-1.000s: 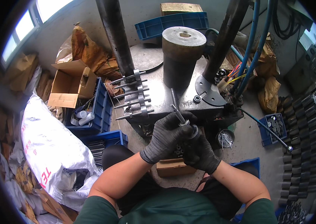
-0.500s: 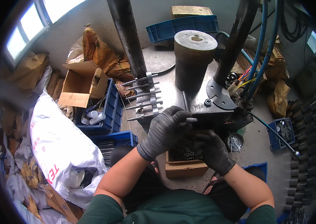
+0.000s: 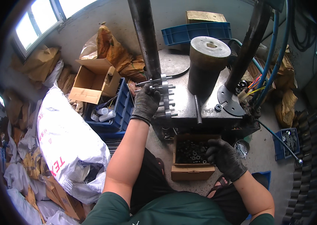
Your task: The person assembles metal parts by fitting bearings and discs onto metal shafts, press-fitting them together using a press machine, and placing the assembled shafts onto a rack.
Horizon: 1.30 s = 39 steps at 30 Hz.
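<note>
My left hand (image 3: 146, 102), in a dark grey glove, reaches to the left edge of the metal machine table. Its fingers are closed around a thin metal rod (image 3: 142, 83) in a row of several rods there. The rods lie roughly level and carry flat grey metal pieces (image 3: 165, 87); the hand hides part of the row. My right hand (image 3: 226, 159), gloved too, hangs at the right side of an open cardboard box (image 3: 193, 173) holding small dark rings and nuts (image 3: 193, 152). Its fingers are curled, and what they hold, if anything, is hidden.
On the machine table (image 3: 181, 108) stand a thick steel column (image 3: 208, 63), a bar (image 3: 198, 108) and a slotted plate (image 3: 233, 103). Blue crates (image 3: 123, 101) and a white sack (image 3: 70, 131) line the left. A round dish (image 3: 242, 148) and a lever (image 3: 278, 140) are at the right.
My left hand has moved left and away, from beside the upright bar to the row of rods. My right hand stays near the box, slightly lower. The whole view has shifted a little.
</note>
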Each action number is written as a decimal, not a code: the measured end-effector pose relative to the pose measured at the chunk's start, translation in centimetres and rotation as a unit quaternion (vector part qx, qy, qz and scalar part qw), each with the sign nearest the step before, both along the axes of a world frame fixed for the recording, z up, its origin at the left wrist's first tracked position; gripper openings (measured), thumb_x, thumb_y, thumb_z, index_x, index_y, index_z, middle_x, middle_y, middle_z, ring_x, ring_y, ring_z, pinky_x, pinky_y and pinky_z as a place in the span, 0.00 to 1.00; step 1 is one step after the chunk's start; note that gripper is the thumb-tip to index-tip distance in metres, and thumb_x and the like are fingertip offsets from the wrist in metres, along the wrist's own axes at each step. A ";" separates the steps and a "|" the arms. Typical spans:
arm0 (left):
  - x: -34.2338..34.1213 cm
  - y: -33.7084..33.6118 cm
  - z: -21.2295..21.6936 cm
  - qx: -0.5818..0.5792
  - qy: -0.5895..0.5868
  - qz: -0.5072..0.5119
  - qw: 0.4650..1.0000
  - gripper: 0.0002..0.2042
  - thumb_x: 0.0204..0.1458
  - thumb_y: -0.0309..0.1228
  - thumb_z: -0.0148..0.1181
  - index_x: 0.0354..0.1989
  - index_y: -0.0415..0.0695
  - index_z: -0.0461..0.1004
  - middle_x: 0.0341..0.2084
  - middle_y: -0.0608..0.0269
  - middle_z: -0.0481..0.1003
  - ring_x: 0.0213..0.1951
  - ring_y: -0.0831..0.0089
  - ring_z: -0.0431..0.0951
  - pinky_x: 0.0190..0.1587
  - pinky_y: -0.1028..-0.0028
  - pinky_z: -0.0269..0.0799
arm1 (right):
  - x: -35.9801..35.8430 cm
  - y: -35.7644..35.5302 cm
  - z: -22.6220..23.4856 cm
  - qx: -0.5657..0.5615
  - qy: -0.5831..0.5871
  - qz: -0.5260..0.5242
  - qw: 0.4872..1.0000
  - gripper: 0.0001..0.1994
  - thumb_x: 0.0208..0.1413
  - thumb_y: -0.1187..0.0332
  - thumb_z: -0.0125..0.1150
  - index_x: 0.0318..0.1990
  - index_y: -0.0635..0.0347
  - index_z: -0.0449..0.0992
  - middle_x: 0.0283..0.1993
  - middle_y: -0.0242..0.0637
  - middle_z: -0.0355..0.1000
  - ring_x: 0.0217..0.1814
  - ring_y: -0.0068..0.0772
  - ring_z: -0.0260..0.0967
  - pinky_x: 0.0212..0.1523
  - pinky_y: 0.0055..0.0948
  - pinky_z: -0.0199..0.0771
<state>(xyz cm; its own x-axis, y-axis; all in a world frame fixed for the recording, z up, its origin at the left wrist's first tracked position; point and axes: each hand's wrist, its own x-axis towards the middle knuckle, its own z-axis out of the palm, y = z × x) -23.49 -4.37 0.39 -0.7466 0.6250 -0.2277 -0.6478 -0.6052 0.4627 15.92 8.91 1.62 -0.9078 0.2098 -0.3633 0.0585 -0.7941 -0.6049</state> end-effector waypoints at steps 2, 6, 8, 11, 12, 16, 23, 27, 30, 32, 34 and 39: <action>-0.1 0.8 -0.9 0.047 -0.086 0.012 0.995 0.08 0.69 0.33 0.56 0.44 0.41 0.75 0.34 0.58 0.80 0.38 0.65 0.83 0.37 0.70 0.84 | 0.1 -0.1 -0.2 0.017 -0.012 0.002 1.000 0.20 0.69 0.55 0.58 0.56 0.63 0.77 0.39 0.46 0.81 0.38 0.40 0.80 0.42 0.35 0.81; 0.0 1.7 -1.2 0.057 -0.101 0.044 0.992 0.10 0.69 0.34 0.56 0.44 0.39 0.74 0.34 0.56 0.79 0.38 0.62 0.83 0.39 0.69 0.85 | 0.2 -0.2 -0.4 0.032 -0.019 0.001 0.999 0.21 0.69 0.55 0.58 0.57 0.63 0.76 0.40 0.46 0.81 0.38 0.40 0.80 0.42 0.35 0.80; 0.1 1.6 -1.0 0.027 -0.101 0.059 0.993 0.08 0.69 0.34 0.56 0.44 0.41 0.74 0.34 0.58 0.79 0.38 0.64 0.83 0.37 0.70 0.84 | 0.4 -0.3 -0.3 0.045 -0.042 0.002 0.998 0.21 0.68 0.55 0.58 0.58 0.63 0.76 0.39 0.46 0.80 0.38 0.40 0.80 0.41 0.35 0.80; -0.1 1.5 -1.2 -0.042 -0.020 0.044 0.998 0.06 0.70 0.30 0.52 0.47 0.43 0.73 0.35 0.59 0.81 0.35 0.67 0.82 0.37 0.71 0.83 | 0.6 -0.1 -0.8 0.095 -0.060 0.000 0.994 0.22 0.68 0.54 0.58 0.57 0.64 0.76 0.39 0.45 0.80 0.37 0.39 0.79 0.40 0.35 0.80; 0.1 1.6 -1.3 -0.059 -0.011 0.043 0.997 0.06 0.70 0.31 0.52 0.46 0.44 0.73 0.34 0.61 0.81 0.33 0.67 0.81 0.35 0.72 0.82 | 0.7 0.0 -1.0 0.097 -0.063 0.000 0.993 0.22 0.68 0.54 0.58 0.57 0.64 0.76 0.39 0.45 0.80 0.37 0.39 0.79 0.40 0.35 0.80; 1.2 1.6 -0.5 -0.107 0.003 0.073 0.992 0.06 0.70 0.33 0.52 0.45 0.47 0.74 0.34 0.62 0.80 0.32 0.69 0.80 0.32 0.72 0.80 | 0.6 0.3 -1.9 0.145 -0.075 0.000 0.987 0.22 0.68 0.54 0.57 0.58 0.64 0.75 0.38 0.44 0.80 0.37 0.38 0.79 0.40 0.34 0.80; 4.9 0.1 1.6 -0.080 -0.052 0.112 0.989 0.12 0.69 0.36 0.53 0.51 0.40 0.69 0.42 0.53 0.76 0.42 0.58 0.81 0.45 0.64 0.83 | -1.0 1.1 -5.8 0.319 -0.171 0.088 0.928 0.22 0.66 0.57 0.59 0.59 0.65 0.75 0.41 0.43 0.80 0.41 0.35 0.80 0.45 0.34 0.80; 11.0 0.6 3.2 -0.117 0.002 0.100 0.988 0.13 0.67 0.34 0.54 0.55 0.42 0.68 0.45 0.55 0.76 0.45 0.61 0.81 0.48 0.64 0.82 | -2.2 3.7 -14.0 0.466 -0.218 0.253 0.820 0.24 0.63 0.58 0.59 0.61 0.64 0.74 0.44 0.47 0.81 0.48 0.42 0.81 0.52 0.38 0.79; 13.7 1.3 4.0 -0.128 0.178 -0.007 0.976 0.14 0.65 0.32 0.57 0.56 0.41 0.71 0.45 0.56 0.79 0.43 0.64 0.82 0.49 0.65 0.81 | -4.2 3.7 -16.6 0.707 -0.223 0.440 0.507 0.23 0.62 0.62 0.56 0.61 0.65 0.76 0.52 0.49 0.81 0.52 0.52 0.80 0.57 0.43 0.78; 14.8 1.7 3.9 -0.103 0.240 -0.088 0.961 0.15 0.63 0.29 0.59 0.56 0.40 0.73 0.45 0.55 0.80 0.43 0.65 0.82 0.50 0.65 0.80 | -6.0 3.1 -18.5 0.760 -0.189 0.484 0.390 0.24 0.61 0.60 0.58 0.61 0.63 0.76 0.58 0.52 0.77 0.58 0.59 0.76 0.62 0.50 0.75; 16.0 2.3 3.7 -0.064 0.334 -0.108 0.934 0.18 0.56 0.20 0.56 0.57 0.38 0.73 0.46 0.55 0.79 0.48 0.67 0.81 0.56 0.68 0.78 | -7.8 1.8 -20.0 0.831 -0.093 0.371 0.404 0.24 0.60 0.61 0.60 0.61 0.61 0.76 0.59 0.51 0.77 0.60 0.56 0.75 0.63 0.49 0.74; 18.7 3.2 4.9 -0.135 0.530 -0.106 0.831 0.27 0.48 0.07 0.46 0.56 0.38 0.75 0.50 0.53 0.79 0.56 0.66 0.80 0.64 0.67 0.75 | -12.5 2.6 -19.5 0.883 0.001 0.239 0.405 0.25 0.59 0.61 0.62 0.62 0.60 0.75 0.60 0.51 0.76 0.63 0.53 0.74 0.64 0.47 0.73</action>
